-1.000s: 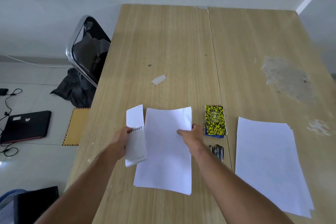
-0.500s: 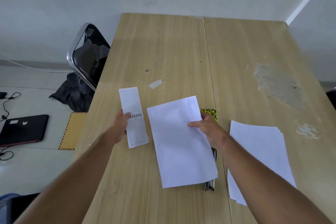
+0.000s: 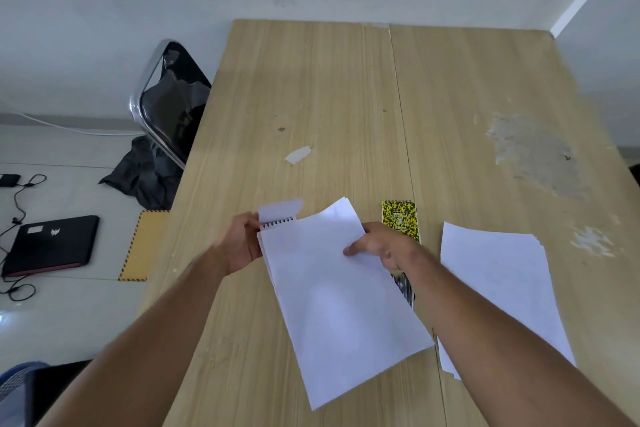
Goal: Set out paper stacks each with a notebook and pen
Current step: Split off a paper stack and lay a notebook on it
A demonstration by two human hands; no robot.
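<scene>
A wooden table (image 3: 346, 97) is shown, made of two panels joined by a seam running from the far edge toward the near edge. A sheaf of white paper (image 3: 339, 305) is held tilted above the near middle of the surface, pinched at its right edge by the right hand (image 3: 384, 246), thumb on top. A white spiral notepad (image 3: 278, 217), cover flipped back, is gripped at its left side by the left hand (image 3: 242, 243); its lower part is hidden under the far left corner of the sheaf; whether the two touch cannot be told. A yellow-and-black patterned notebook (image 3: 401, 220) lies just right of the seam, beyond the right hand. Dark pens (image 3: 405, 288) are partly seen between the sheaf and the right forearm. A second stack of white paper (image 3: 502, 281) lies flat toward the near right edge. Off the left edge, a black chair (image 3: 173, 100), a dark cloth (image 3: 145, 177), a closed black laptop (image 3: 52, 243) and a brown envelope (image 3: 145, 246) are noted on the floor.
</scene>
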